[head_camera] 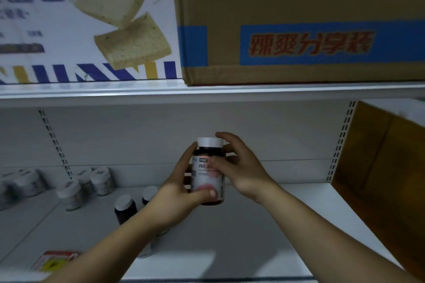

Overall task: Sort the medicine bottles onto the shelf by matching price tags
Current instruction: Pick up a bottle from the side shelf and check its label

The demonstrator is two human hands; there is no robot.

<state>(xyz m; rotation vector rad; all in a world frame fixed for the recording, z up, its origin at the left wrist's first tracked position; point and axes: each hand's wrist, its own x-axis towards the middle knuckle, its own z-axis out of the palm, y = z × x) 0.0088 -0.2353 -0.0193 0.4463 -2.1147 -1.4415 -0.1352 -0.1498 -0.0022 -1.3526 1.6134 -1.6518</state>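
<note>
A dark brown medicine bottle [207, 180] with a white cap [210, 142] is held upright above the white shelf [253, 236]. Its lower body is pinched by the left grip [177, 190] and its shoulder clasped by the right grip [241, 167]. It is judged light, rigid and smooth, and is best taken round the labelled waist.

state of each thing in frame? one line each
held bottle: upright, capped, held clear of the shelf.
left hand: grips the held bottle low down.
right hand: grips it near the top.
dark bottles: standing on the shelf, capped.
white jars: upright, lidded, back left.
red box: lying flat, front left.
brown carton: resting on the upper shelf.
</note>
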